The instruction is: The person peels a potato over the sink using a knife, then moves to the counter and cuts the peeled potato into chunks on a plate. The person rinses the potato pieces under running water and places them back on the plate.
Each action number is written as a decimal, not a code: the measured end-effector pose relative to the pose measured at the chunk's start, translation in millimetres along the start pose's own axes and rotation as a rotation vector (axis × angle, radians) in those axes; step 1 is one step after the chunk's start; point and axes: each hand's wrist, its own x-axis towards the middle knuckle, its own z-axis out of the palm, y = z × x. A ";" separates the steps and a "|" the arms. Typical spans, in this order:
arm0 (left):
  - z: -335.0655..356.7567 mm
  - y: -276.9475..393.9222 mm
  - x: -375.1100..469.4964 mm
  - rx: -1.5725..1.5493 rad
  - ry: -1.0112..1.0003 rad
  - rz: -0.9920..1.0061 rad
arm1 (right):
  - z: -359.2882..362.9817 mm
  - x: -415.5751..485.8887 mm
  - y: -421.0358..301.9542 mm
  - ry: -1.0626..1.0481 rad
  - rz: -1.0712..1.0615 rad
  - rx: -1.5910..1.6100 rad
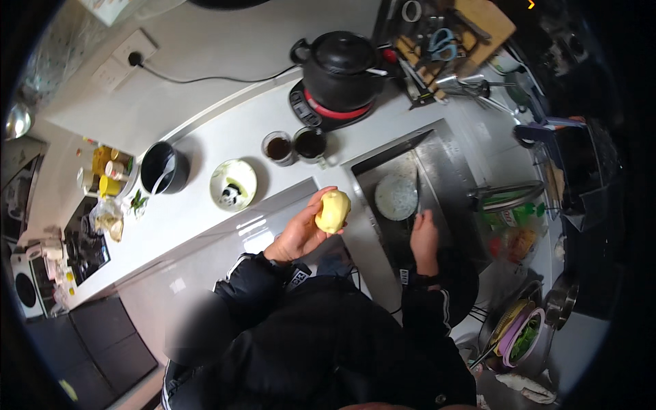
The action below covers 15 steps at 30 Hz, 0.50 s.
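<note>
My left hand (300,236) holds a peeled pale-yellow fruit (333,211), which looks like an apple, near the counter's front edge. Its upper end has a small dimple. My right hand (425,241), slightly blurred, grips a knife (418,187) over the stainless-steel sink (445,179), with the blade pointing away from me. Left of the blade, a round pale dish or bowl (394,197) is in the sink; whether it holds water I cannot tell.
A black lidded pot (341,72) stands on an electric hotplate at the back. Two cups of dark liquid (279,147), a white bowl (218,187) and a dark pot (179,171) line the counter. The faucet (507,197) is at the sink's right; colanders (538,330) are lower right.
</note>
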 end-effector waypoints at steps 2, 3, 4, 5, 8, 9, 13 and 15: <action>-11.1 8.4 -15.5 0.037 0.114 0.036 | 1.4 1.6 -5.5 0.223 -0.180 0.121; -17.4 11.6 -23.6 0.051 0.165 0.052 | 8.7 2.7 -12.6 0.287 -0.212 0.176; -25.0 17.0 -33.6 0.086 0.176 0.071 | 10.9 1.4 -15.7 0.075 -0.140 0.005; -32.9 22.4 -41.5 0.110 0.206 0.088 | 12.8 4.8 -18.9 -0.153 -0.060 -0.189; -58.3 40.7 -69.4 0.105 0.290 0.099 | 19.1 7.7 -28.8 -0.051 -0.028 -0.150; -67.9 47.0 -79.1 0.075 0.341 0.078 | 18.3 2.9 -29.3 0.040 0.020 -0.100; -91.9 64.7 -102.0 0.102 0.437 0.173 | 31.0 4.2 -44.2 -0.009 -0.076 -0.107; -101.6 75.8 -109.9 0.165 0.494 0.260 | 34.1 -1.3 -49.2 -0.184 -0.065 -0.303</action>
